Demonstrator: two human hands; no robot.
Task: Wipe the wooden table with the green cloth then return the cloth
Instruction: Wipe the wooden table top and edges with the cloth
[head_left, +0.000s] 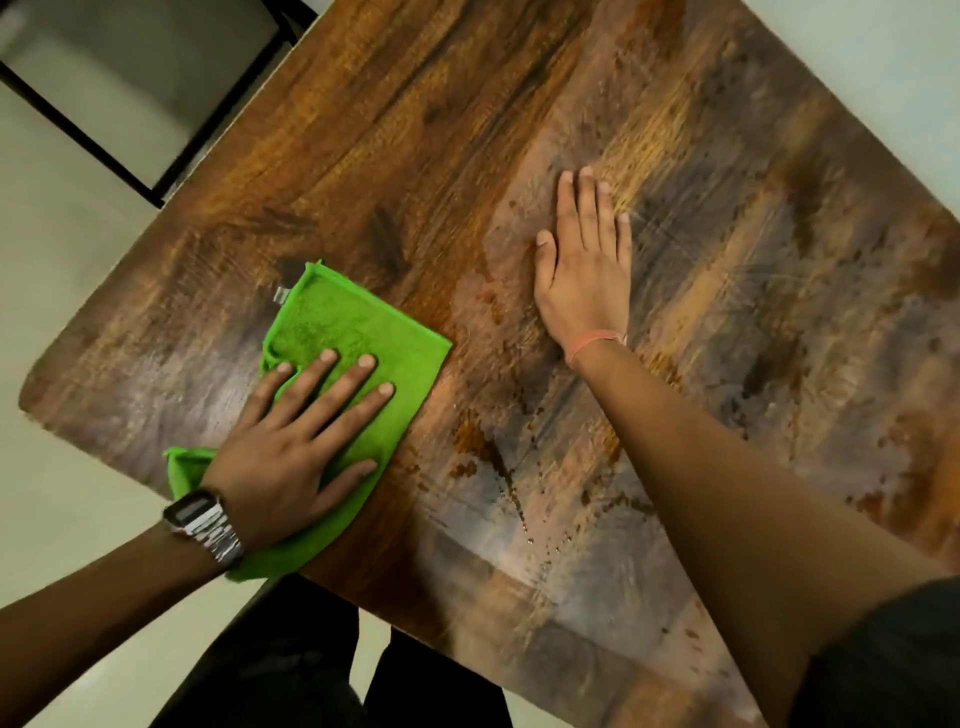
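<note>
Left hand presses flat on the green cloth; right hand lies open, bracing the counter. Overlap strokes, keeping even pressure.

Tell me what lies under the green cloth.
The green cloth lies flat on the wooden table, the left hand pressing on top. The covered wood is hidden.

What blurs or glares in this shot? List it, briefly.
Head view: pale glare streaks across the table near the right hand; the chair frame at top left is soft and smeared; left hand and cloth stay sharp; wide-angle tilt skews the table edges.
</note>
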